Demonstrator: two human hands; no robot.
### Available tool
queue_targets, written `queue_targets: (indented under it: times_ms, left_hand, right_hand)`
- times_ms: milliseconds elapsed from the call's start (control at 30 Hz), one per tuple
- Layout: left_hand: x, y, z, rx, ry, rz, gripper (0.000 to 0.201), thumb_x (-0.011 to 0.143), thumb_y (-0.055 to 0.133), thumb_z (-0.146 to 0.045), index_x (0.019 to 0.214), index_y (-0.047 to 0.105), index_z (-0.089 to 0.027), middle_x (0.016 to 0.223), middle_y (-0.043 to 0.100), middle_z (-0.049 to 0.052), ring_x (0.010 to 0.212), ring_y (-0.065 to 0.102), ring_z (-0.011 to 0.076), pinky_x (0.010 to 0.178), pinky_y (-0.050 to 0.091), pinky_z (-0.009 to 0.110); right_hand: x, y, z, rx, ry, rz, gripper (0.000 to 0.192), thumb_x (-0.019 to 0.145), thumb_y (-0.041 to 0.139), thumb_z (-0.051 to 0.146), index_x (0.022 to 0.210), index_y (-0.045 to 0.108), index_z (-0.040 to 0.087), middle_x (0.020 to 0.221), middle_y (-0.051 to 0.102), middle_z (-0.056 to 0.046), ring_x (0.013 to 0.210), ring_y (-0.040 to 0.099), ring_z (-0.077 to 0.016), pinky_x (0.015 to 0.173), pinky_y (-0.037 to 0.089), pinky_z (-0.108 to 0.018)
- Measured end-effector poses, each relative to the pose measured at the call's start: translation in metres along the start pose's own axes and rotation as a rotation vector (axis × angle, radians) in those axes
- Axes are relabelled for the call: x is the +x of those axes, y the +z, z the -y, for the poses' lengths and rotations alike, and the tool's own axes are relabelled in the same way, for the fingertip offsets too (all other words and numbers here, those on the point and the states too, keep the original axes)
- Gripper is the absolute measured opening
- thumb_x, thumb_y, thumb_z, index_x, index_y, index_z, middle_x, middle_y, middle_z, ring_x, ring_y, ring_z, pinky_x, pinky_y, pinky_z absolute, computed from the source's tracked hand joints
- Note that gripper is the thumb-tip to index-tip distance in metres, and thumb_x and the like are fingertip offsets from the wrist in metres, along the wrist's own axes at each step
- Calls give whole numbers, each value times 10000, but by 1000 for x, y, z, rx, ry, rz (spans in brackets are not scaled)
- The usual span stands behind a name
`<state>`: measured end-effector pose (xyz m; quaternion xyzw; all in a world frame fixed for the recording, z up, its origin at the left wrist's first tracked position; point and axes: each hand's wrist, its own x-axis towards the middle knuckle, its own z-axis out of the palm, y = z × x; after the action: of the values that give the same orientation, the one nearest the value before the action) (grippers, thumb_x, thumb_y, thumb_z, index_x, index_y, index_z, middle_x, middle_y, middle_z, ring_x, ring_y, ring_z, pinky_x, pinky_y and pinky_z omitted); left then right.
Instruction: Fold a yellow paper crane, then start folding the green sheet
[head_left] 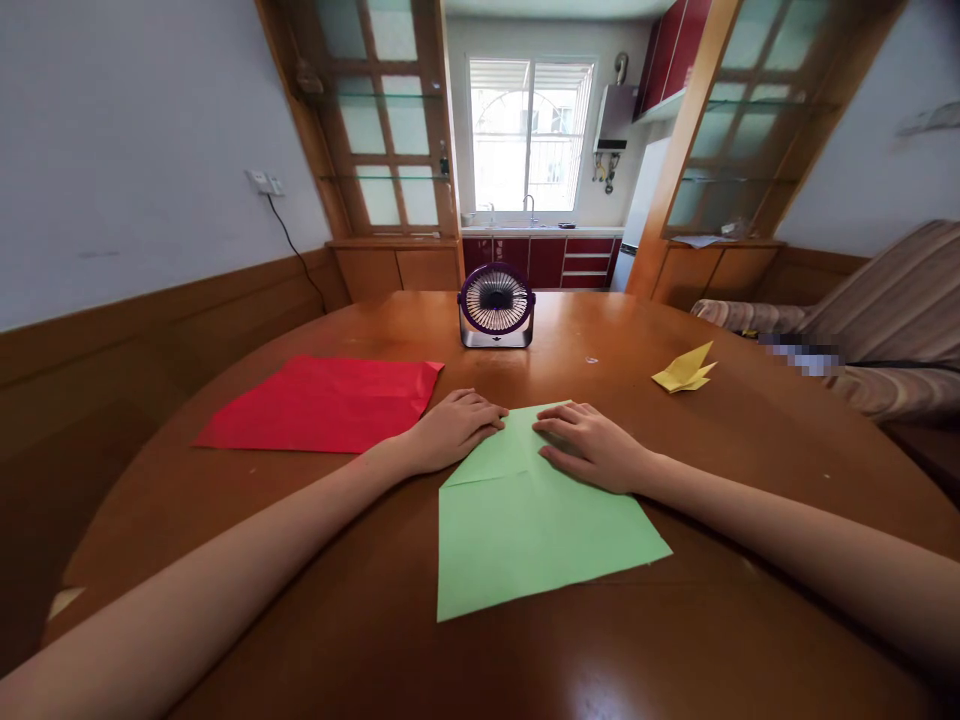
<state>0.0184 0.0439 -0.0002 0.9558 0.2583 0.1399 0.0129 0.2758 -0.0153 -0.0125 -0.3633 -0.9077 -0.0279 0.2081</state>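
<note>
A sheet of light green paper (540, 550) lies on the table in front of me, its far left corner folded inward along a visible crease. My left hand (456, 430) rests palm down at the paper's left edge, fingertips touching the folded part. On the far right portion of the sheet my right hand (589, 445) lies with its fingers stretched out and slightly apart, pressing on the paper. What the far right edge looks like under that hand is hidden. Neither hand grips anything.
Red paper (322, 405) lies flat to the left. A small purple desk fan (496, 305) stands upright at the back of the round wooden table (337, 640). At the right sits a folded yellow paper figure (684, 370). A striped armchair (885, 310) is beyond the right edge.
</note>
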Motion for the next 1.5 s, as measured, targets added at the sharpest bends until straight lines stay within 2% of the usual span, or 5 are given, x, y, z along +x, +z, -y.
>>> queue_targets:
  times_ms: [200,367,867,1267,1500]
  left_hand:
    - [10,1,10,-62,20,-77,247,972,448,-341,1056,649,-223,1040,698,21,994,576,197,945,391,370]
    - [6,3,18,-110,50,-67,270,972,463,-369,1073,676,-237,1139,692,10,1038,563,198,968,382,377]
    - [-13,-18,30,-73,54,196,509,925,485,-528,1401,429,-358,1575,189,18,1459,149,273,1169,124,486]
    - [-41,-40,21,-110,-25,288,771,824,578,-624,1477,250,-375,1598,77,42,1463,62,328,1148,179,514]
    - [-35,-40,11,-207,-34,272,778,782,622,-636,1451,341,-355,1593,117,30,1459,124,308,1151,223,483]
  right_hand:
    - [0,-1,0,2,1,5,342,949,472,378,1208,579,182,1181,614,-129,1106,559,-283,942,445,-495]
    - [0,-1,1,8,6,9,346,948,472,379,1207,583,177,1173,618,-132,1107,558,-283,944,441,-491]
    - [0,-1,0,2,13,19,362,957,461,383,1226,574,169,1188,613,-130,1115,553,-278,963,435,-487]
    - [0,-1,0,0,19,24,359,957,460,382,1223,574,169,1189,611,-132,1104,554,-277,957,436,-485]
    - [1,-2,1,19,26,18,346,946,481,370,1209,584,170,1181,618,-127,1109,551,-270,961,436,-468]
